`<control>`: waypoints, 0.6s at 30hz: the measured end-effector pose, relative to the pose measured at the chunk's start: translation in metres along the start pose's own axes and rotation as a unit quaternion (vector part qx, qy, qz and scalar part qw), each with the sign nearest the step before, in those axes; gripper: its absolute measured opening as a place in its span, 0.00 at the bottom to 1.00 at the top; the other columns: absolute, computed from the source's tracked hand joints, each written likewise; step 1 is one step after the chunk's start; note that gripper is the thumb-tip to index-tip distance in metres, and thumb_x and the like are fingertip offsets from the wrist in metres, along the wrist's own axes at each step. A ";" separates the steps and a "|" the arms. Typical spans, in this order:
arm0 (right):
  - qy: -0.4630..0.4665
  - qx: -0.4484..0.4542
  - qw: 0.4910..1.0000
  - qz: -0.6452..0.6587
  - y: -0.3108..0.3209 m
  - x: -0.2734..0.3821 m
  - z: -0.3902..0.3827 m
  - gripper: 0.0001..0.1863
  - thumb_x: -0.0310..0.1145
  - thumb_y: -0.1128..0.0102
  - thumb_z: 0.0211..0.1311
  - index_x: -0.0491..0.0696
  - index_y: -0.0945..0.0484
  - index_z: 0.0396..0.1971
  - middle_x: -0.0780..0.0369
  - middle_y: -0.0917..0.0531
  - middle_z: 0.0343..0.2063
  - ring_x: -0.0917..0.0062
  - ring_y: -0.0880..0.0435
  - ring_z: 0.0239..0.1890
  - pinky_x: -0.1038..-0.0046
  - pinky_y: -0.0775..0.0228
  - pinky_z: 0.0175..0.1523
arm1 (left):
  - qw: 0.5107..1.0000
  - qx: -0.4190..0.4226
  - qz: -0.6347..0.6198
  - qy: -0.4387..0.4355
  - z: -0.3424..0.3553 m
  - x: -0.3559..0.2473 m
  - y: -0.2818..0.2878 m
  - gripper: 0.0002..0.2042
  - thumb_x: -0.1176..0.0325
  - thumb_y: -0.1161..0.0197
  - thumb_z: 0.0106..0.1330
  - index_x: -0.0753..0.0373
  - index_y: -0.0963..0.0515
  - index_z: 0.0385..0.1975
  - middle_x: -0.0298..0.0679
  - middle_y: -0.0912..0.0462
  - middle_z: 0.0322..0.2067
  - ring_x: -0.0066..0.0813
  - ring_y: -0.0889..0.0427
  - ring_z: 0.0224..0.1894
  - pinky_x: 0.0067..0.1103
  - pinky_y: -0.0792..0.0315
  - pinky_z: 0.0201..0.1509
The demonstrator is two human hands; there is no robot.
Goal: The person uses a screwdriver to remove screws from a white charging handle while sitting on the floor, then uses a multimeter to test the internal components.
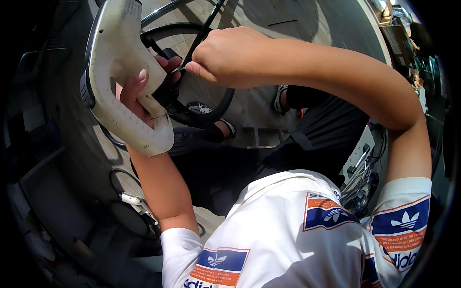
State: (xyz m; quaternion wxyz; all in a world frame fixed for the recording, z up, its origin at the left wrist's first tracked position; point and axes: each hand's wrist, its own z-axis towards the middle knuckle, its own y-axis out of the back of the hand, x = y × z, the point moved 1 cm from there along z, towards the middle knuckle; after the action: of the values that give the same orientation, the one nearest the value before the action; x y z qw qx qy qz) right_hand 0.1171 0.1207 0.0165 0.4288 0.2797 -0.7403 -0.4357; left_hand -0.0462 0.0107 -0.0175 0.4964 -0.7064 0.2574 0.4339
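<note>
A yellowed white plastic appliance body (108,57) with a loop-shaped handle and black trim along its left edge is held up on the left. My left hand (137,96) reaches through the handle's opening. Its thumb lies against the shell, and other fingertips come out past the right side. My right hand (221,55), coming across from the right, is closed with the thumb pressed to the fingers. A thin, light sliver (178,69) shows between its thumb and my left fingertips. What the right fingers hold is mostly hidden. A thin dark wire (163,116) crosses the handle's lower end.
Behind the appliance stand a black ring (225,103) and dark metal legs of a stool or chair on the floor. A white plug or connector with a cord (132,199) is at lower left. Bundled cables (360,185) lie right of my legs, and boxes (396,41) line the far right.
</note>
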 end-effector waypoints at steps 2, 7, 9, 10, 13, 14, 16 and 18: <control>0.018 -0.018 1.000 -0.005 0.000 0.001 -0.002 0.21 0.43 0.53 0.75 0.43 0.18 0.29 0.53 0.17 0.23 0.58 0.14 0.32 0.60 0.21 0.38 | 1.000 0.022 -0.009 -0.016 0.003 0.001 0.017 0.26 0.60 0.38 0.60 0.72 0.30 0.55 0.51 0.18 0.41 0.58 0.18 0.54 0.43 0.20 0.57; 0.095 -0.096 0.991 -0.003 -0.019 -0.008 -0.010 0.09 0.35 0.42 0.65 0.45 0.20 0.34 0.58 0.16 0.22 0.61 0.13 0.28 0.63 0.21 0.34 | 0.995 0.087 -0.037 -0.027 0.003 -0.008 0.059 0.34 0.54 0.39 0.60 0.70 0.36 0.62 0.50 0.22 0.45 0.60 0.25 0.61 0.49 0.27 0.64; 0.155 -0.130 0.979 -0.005 -0.024 -0.011 -0.012 0.07 0.31 0.36 0.58 0.45 0.18 0.33 0.59 0.16 0.23 0.63 0.12 0.29 0.66 0.20 0.33 | 0.996 0.071 -0.015 -0.046 -0.006 -0.006 0.066 0.36 0.52 0.38 0.60 0.70 0.39 0.63 0.50 0.23 0.45 0.61 0.25 0.61 0.49 0.26 0.64; 0.160 -0.112 0.981 -0.006 -0.022 -0.009 -0.012 0.05 0.30 0.35 0.57 0.47 0.16 0.32 0.59 0.14 0.26 0.65 0.11 0.32 0.68 0.19 0.35 | 0.993 0.094 -0.041 -0.052 -0.007 -0.004 0.070 0.38 0.51 0.38 0.59 0.70 0.40 0.63 0.51 0.23 0.45 0.61 0.25 0.61 0.48 0.25 0.64; 0.191 -0.117 0.975 0.012 -0.024 -0.007 -0.013 0.04 0.32 0.35 0.57 0.51 0.12 0.28 0.62 0.13 0.26 0.69 0.10 0.33 0.71 0.19 0.34 | 0.989 0.107 -0.079 -0.059 -0.013 -0.005 0.069 0.38 0.56 0.31 0.60 0.70 0.42 0.64 0.51 0.24 0.46 0.62 0.26 0.62 0.49 0.27 0.65; 0.197 -0.108 0.974 0.022 -0.027 -0.004 -0.012 0.05 0.32 0.36 0.57 0.51 0.12 0.28 0.63 0.13 0.25 0.69 0.10 0.33 0.71 0.19 0.34 | 0.987 0.124 -0.084 -0.052 -0.012 -0.008 0.070 0.38 0.57 0.31 0.61 0.71 0.42 0.64 0.51 0.24 0.46 0.62 0.27 0.62 0.49 0.28 0.66; 0.208 -0.108 0.971 0.042 -0.031 -0.007 -0.009 0.05 0.32 0.36 0.56 0.52 0.12 0.26 0.64 0.13 0.25 0.70 0.11 0.32 0.71 0.19 0.33 | 0.982 0.152 -0.098 -0.047 -0.012 -0.008 0.070 0.38 0.60 0.29 0.61 0.71 0.43 0.65 0.51 0.25 0.46 0.62 0.28 0.64 0.48 0.30 0.69; 0.208 -0.126 0.968 0.065 -0.033 -0.013 -0.007 0.04 0.33 0.36 0.54 0.53 0.13 0.25 0.65 0.13 0.24 0.70 0.11 0.32 0.71 0.20 0.33 | 0.980 0.160 -0.109 -0.049 -0.011 -0.005 0.067 0.38 0.62 0.29 0.61 0.71 0.44 0.65 0.51 0.26 0.47 0.63 0.30 0.65 0.48 0.32 0.70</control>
State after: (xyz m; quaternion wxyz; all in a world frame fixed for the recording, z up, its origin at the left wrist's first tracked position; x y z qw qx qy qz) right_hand 0.1311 0.1127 -0.0157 0.6325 0.2594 -0.5906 -0.4287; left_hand -0.0981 -0.0255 -0.0438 0.6597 -0.6194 0.2201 0.3642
